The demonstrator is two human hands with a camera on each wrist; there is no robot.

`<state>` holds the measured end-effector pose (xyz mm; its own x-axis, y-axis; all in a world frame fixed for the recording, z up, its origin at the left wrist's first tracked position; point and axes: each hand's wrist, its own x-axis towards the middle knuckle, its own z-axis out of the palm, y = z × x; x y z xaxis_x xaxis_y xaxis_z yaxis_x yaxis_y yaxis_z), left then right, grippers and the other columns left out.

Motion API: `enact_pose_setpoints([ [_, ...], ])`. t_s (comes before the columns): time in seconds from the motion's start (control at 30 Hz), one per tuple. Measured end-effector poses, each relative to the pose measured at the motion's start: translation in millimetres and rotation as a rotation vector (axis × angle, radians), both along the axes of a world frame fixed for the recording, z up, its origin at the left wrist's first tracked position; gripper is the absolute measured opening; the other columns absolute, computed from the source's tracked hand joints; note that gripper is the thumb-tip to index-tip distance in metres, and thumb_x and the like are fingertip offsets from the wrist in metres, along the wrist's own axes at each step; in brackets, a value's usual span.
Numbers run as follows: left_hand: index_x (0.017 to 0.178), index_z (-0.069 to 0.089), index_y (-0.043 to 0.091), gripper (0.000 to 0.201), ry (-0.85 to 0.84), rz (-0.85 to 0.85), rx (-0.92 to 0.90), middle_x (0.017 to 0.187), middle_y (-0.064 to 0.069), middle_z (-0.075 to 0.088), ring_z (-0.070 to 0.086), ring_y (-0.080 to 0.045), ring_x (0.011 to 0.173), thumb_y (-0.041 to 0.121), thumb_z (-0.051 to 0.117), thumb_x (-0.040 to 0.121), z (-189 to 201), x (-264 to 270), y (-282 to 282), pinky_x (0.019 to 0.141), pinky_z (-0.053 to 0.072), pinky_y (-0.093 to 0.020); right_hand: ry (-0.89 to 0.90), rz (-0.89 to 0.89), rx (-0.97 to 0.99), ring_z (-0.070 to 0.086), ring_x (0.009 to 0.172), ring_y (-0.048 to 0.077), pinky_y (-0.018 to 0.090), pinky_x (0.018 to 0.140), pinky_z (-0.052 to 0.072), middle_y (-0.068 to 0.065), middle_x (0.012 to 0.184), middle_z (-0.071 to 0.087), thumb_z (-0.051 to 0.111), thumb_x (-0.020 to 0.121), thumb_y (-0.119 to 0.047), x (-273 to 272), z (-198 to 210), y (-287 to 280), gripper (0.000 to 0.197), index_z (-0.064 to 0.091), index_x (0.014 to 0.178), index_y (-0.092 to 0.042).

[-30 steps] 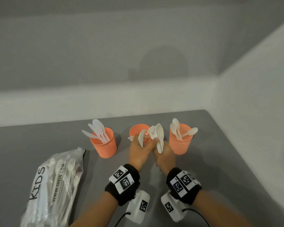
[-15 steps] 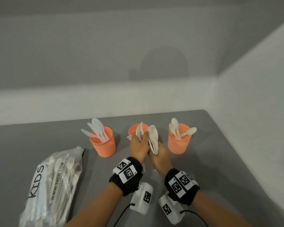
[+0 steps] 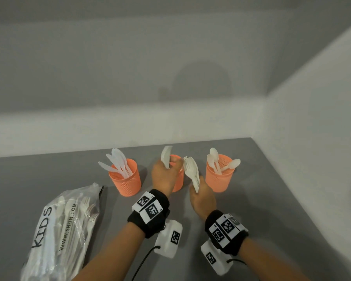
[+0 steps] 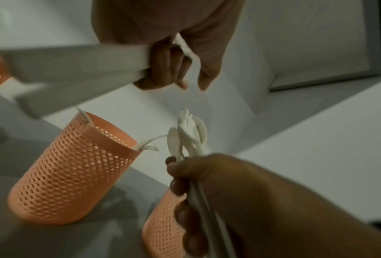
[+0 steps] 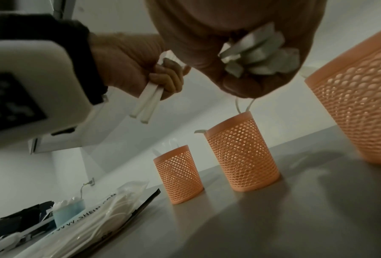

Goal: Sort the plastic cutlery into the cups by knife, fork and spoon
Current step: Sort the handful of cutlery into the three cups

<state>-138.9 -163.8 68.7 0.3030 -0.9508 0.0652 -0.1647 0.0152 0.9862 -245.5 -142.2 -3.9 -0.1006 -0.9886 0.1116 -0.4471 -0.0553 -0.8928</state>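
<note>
Three orange mesh cups stand in a row: the left cup (image 3: 125,179) holds knives, the middle cup (image 3: 178,182) is half hidden behind my left hand, and the right cup (image 3: 220,175) holds spoons. My left hand (image 3: 169,166) hovers at the middle cup's rim. It grips two white cutlery pieces (image 3: 166,157), whose handles (image 5: 146,104) hang below the fist; their heads show edge-on, so I cannot tell their kind. My right hand (image 3: 198,186), between the middle and right cups, grips a bundle of mixed white cutlery (image 3: 192,171), heads up.
A clear plastic bag (image 3: 63,232) with more cutlery lies on the grey table (image 3: 261,209) at the front left. A white wall borders the table's right edge and a pale ledge runs along its back. Dark items and a blue tub (image 5: 69,212) sit beyond the bag.
My left hand has drawn two pieces out of the bundle and moved up and left to the middle cup. The hands have come apart; the right hand still holds the bundle.
</note>
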Motion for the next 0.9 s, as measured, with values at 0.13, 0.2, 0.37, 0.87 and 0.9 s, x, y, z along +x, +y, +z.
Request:
enact_pose_setpoints([
  [0.13,0.090,0.061,0.009,0.020,-0.151,-0.024,0.058,0.071,0.004,0.060,0.053,-0.003,0.060,0.022,0.071,0.079,-14,-15,5,0.051,0.037,-0.007,0.004,-0.001,-0.023,0.063,0.081,0.028,0.042,0.076,0.051,0.012,0.089,0.067,0.044,0.094,-0.018,1,7,1,0.023,0.053,0.112,-0.006],
  [0.2,0.099,0.054,0.016,0.030,-0.127,-0.006,0.065,0.081,0.005,0.060,0.055,-0.004,0.067,0.022,0.073,0.076,-17,-21,6,0.052,0.037,-0.007,0.017,-0.004,-0.020,0.064,0.086,0.027,0.042,0.079,0.052,0.012,0.094,0.068,0.044,0.095,-0.021,1,8,1,0.026,0.052,0.115,-0.006],
  [0.37,0.103,0.059,0.009,0.033,-0.121,0.022,0.128,0.086,0.000,0.065,0.059,-0.012,0.075,0.017,0.073,0.075,-23,-27,1,0.055,0.037,-0.011,0.008,-0.014,0.008,0.063,0.081,0.025,0.035,0.071,0.050,0.010,0.089,0.067,0.045,0.095,-0.025,-2,9,2,0.023,0.054,0.108,-0.008],
  [0.87,0.083,0.053,0.004,0.022,0.307,0.119,0.030,0.062,-0.006,0.058,0.053,-0.008,0.041,0.019,0.043,0.096,-9,-23,-7,0.043,0.041,-0.020,-0.590,0.275,0.303,0.024,0.036,0.005,0.017,0.038,0.023,-0.005,0.048,0.031,0.055,0.089,-0.039,-27,33,2,0.023,0.053,0.077,-0.020],
  [0.9,0.084,0.052,0.004,0.019,0.347,0.134,0.058,0.061,-0.004,0.054,0.051,-0.005,0.040,0.016,0.044,0.096,-6,-20,-9,0.043,0.040,-0.019,-0.610,0.277,0.322,0.024,0.036,0.005,0.017,0.038,0.023,-0.004,0.049,0.028,0.053,0.087,-0.045,-29,32,1,0.031,0.050,0.070,-0.019],
])
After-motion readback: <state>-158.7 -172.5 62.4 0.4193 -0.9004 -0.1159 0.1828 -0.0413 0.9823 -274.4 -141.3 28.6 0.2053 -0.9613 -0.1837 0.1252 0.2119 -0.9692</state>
